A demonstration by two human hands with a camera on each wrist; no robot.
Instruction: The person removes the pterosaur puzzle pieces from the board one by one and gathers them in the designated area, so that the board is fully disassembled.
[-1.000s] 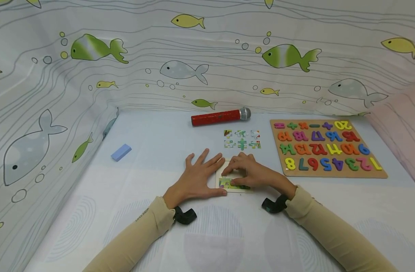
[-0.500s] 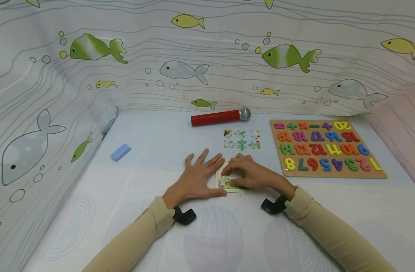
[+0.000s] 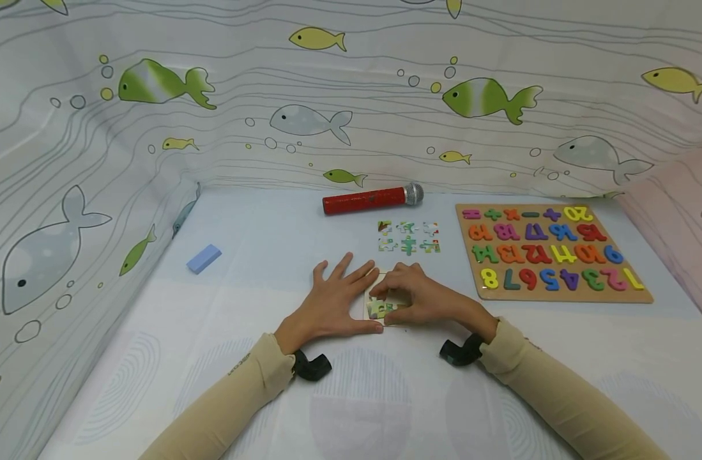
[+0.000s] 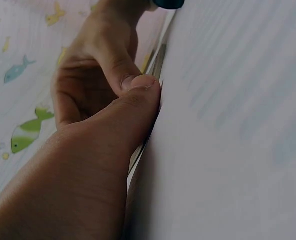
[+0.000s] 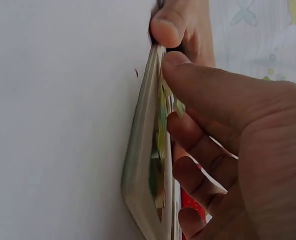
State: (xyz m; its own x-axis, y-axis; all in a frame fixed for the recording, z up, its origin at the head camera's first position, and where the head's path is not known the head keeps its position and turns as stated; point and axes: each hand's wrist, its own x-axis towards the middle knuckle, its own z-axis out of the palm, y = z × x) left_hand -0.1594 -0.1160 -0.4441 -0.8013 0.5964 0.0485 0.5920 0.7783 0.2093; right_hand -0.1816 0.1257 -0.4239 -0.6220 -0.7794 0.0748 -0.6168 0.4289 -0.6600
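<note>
A small wooden jigsaw tray [image 3: 365,312] with a pale rim lies on the table between my hands. Jigsaw pieces [image 3: 376,310] with a green and yellow print lie in its near part. My left hand [image 3: 335,303] is spread flat at the tray's left side, its thumb along the near edge. Over the tray, my right hand [image 3: 422,295] curls its fingers and pinches a small greenish jigsaw piece [image 5: 179,107] between thumb and finger, seen tilted just above the tray in the right wrist view. The right hand hides much of the tray in the head view.
Several loose jigsaw pieces [image 3: 408,245] lie in two rows beyond the tray. Behind them is a red microphone [image 3: 365,200]. A number board [image 3: 557,297] lies at the right, a blue block [image 3: 204,259] at the left. Fish-print cloth walls [image 3: 241,83] enclose the table.
My right hand has shifted slightly left and its thumb has moved left over the pieces in the tray. The left hand stays in place.
</note>
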